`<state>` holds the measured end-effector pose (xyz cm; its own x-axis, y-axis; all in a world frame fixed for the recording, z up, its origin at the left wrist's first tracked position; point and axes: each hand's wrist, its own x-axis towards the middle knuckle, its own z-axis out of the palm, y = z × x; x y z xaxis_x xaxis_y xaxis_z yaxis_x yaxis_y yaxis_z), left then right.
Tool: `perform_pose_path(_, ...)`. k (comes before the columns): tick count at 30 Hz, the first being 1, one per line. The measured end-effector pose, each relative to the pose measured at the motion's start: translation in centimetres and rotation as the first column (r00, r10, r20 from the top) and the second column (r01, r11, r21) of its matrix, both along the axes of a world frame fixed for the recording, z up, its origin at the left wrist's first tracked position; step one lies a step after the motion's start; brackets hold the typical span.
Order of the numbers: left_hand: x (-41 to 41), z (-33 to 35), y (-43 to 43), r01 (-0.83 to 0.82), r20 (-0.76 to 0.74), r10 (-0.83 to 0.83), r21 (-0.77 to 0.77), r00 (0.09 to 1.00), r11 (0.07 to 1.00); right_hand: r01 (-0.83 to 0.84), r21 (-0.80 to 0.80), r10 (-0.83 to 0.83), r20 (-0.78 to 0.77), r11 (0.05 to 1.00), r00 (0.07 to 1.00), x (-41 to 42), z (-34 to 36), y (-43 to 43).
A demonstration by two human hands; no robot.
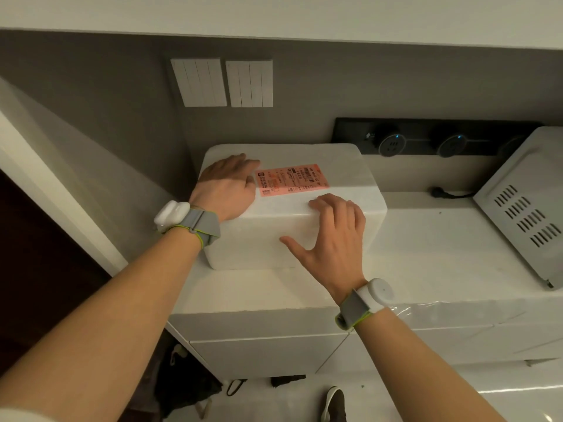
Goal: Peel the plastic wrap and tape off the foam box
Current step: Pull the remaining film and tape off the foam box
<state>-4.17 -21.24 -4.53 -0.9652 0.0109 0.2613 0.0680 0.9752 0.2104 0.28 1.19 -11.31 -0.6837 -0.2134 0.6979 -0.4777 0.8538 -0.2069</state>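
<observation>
Likely light, stiff and crumbly, a white rectangular foam box (259,239) sits on a white worktop (426,254), left hand (227,184) flat on top, right hand (332,239) with grip spread along its top front edge, where wrap should lift.

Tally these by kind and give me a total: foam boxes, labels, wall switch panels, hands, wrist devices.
Foam box: 1
Pink label: 1
Wall switch panels: 2
Hands: 2, the left hand and the right hand
Wrist devices: 2
Total: 8
</observation>
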Motion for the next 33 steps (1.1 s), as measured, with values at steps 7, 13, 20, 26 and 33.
perform_pose_path(7, 0.0, 0.0, 0.0, -0.008, -0.003, 0.008, 0.002, 1.000, 1.000, -0.037, 0.086, 0.040, -0.035, 0.996, 0.999, -1.4, 0.8, 0.9)
perform_pose_path(13, 0.1, 0.0, 0.0, -0.010, -0.009, 0.010, -0.004, 1.000, 1.000, -0.074, 0.108, 0.080, -0.055, 0.991, 0.995, -1.2, 0.8, 1.4)
perform_pose_path(20, 0.1, 0.0, 0.1, -0.015, 0.001, 0.015, 0.004, 1.000, 1.000, -0.041, 0.036, 0.044, -0.075, 0.999, 0.996, -0.5, 0.2, 0.5)
perform_pose_path(26, 0.2, 0.1, 0.0, -0.011, 0.008, 0.011, 0.003, 1.000, 1.000, 0.017, 0.063, -0.014, -0.047, 0.998, 0.999, -0.7, 0.4, 0.1)
perform_pose_path(33, 0.2, 0.3, 0.1, -0.022, 0.006, 0.021, 0.010, 1.000, 1.000, -0.013, 0.093, 0.018, -0.051, 0.996, 0.999, -0.7, 0.6, 0.6)
